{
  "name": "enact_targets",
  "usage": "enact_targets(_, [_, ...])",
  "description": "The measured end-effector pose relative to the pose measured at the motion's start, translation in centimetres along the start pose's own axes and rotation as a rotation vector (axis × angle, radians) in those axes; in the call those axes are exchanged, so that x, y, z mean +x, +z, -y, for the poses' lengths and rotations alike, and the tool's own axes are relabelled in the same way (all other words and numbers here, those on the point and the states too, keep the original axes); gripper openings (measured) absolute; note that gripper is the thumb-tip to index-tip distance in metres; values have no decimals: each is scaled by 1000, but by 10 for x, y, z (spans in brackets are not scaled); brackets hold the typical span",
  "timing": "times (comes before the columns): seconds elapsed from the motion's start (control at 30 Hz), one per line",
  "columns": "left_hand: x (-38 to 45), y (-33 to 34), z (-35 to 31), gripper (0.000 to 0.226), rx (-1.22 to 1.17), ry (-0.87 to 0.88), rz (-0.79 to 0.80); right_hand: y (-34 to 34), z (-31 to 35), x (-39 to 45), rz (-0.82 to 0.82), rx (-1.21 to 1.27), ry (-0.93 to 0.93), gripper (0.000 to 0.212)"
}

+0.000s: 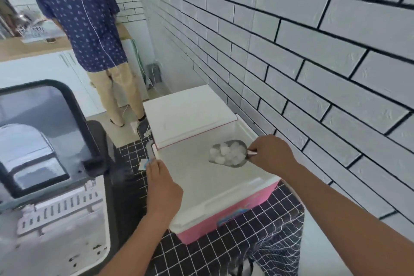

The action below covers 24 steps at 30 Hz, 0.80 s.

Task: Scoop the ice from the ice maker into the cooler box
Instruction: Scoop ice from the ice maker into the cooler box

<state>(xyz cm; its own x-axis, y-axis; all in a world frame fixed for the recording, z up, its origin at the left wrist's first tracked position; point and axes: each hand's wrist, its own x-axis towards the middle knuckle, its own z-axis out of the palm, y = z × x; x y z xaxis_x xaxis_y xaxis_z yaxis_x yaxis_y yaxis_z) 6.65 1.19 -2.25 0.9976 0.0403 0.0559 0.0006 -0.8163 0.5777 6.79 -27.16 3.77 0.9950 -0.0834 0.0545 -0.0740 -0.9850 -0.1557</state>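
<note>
No readable writing; only a blurred blue graphic is showing on the pink cooler box [226, 219], sitting on a black grid-cloth table [257, 244]. Its white lid [188, 114] is lying open at 12 o'clock. The ice maker [51, 163] is standing at 9 o'clock w/ its dark lid raised. A person in a blue shirt [76, 15] is standing at 11, back turned. The right hand [272, 154], fingers clamped on the handle, is holding a metal scoop [228, 152] of white rounded ice [226, 151] over the cooler's interior. The left hand [162, 184] is resting on the cooler's left rim, fingers curled onto it.
</note>
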Motion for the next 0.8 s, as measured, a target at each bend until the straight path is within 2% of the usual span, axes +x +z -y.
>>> enact_targets(0.13, [1, 3, 0, 77, 22, -1, 17, 2, 1, 16, 12, -139, -64, 11])
enact_targets(0.43, [0, 0, -5, 71, 57, -10, -33, -8, -3, 34, 43, -281, -154, 17])
enact_targets(0.53, [0, -3, -4, 70, 12, -29, 6, -14, -3, 34, 20, -233, -162, 18])
enact_targets(0.63, [4, -18, -3, 50, -89, -1, 35, -21, 6, 33, 26, -114, -167, 13])
enact_targets(0.7, [6, -39, -6, 38, -165, 49, 11, -26, 21, 31, 25, -39, -179, 10])
enact_targets(0.8, [4, -75, 1, 43, -257, 131, -79, -33, 54, 26, 19, 34, -222, 11])
